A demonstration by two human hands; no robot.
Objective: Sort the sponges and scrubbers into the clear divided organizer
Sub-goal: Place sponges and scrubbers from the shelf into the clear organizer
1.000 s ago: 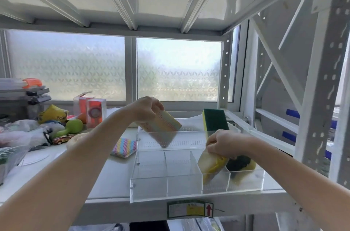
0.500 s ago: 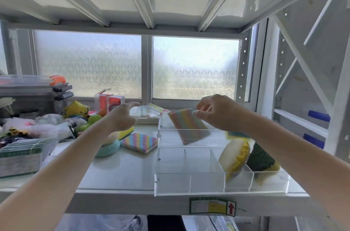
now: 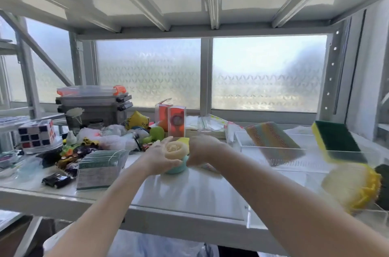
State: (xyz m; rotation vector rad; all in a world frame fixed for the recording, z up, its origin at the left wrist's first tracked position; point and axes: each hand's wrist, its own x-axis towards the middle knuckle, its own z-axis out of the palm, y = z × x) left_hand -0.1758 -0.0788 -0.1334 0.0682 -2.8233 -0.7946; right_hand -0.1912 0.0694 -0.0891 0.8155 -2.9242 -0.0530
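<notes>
A round cream scrubber [image 3: 174, 150] sits on a teal round base [image 3: 177, 168] at the middle of the shelf. My left hand [image 3: 158, 158] cups its left side, thumb on top. My right hand [image 3: 202, 150] is curled against its right side, fingertips hidden; a sliver of a striped sponge [image 3: 208, 166] shows beneath it. At the right stands the clear divided organizer [image 3: 240, 141]. In it are a rainbow-striped sponge [image 3: 271, 143] leaning in the back section, a green-and-yellow sponge [image 3: 335, 143], a yellow mesh scrubber [image 3: 353, 186] and a dark green scrubber [image 3: 384, 174].
Clutter fills the shelf's left side: a puzzle cube [image 3: 36, 133], stacked grey cases [image 3: 94, 107], a pack of cards [image 3: 99, 169], toy cars, wrapped bags, two orange boxes [image 3: 176, 121]. The upper shelf hangs close overhead. The shelf's front edge [image 3: 168, 208] runs below my arms.
The view swung left. My right hand let go of the rainbow sponge, now leaning in the organizer, and moved left to the round scrubber. My left hand closed in on it too.
</notes>
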